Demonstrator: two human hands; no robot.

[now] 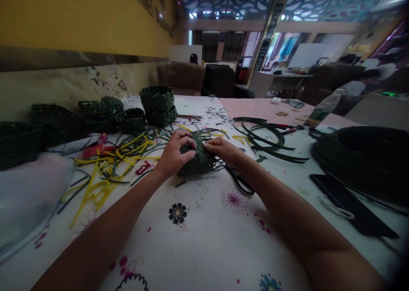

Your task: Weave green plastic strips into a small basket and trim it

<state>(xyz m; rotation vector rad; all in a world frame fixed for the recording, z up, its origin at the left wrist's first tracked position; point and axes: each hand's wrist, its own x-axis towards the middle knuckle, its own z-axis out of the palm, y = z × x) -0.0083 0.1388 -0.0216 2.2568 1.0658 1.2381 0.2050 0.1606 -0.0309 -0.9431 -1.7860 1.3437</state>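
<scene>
This is a craft workshop (basket weaving, plainly): woven baskets (pixel 158 105) and coiled strips (pixel 364 163) cover a long table (pixel 191 248).

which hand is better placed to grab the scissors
Right hand, probably: it lies closest to the black-handled scissors, while the left hand sits farther off, curled over the woven green basket.

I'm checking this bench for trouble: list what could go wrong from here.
The black-handled scissors lie just below the right hand, so a shift of that wrist could knock them or catch on them. The loose yellow and green strips beside the left hand could snag in the dark green woven basket if it turns. Strip ends at the basket's edge might also spring loose if the grip eases.
</scene>
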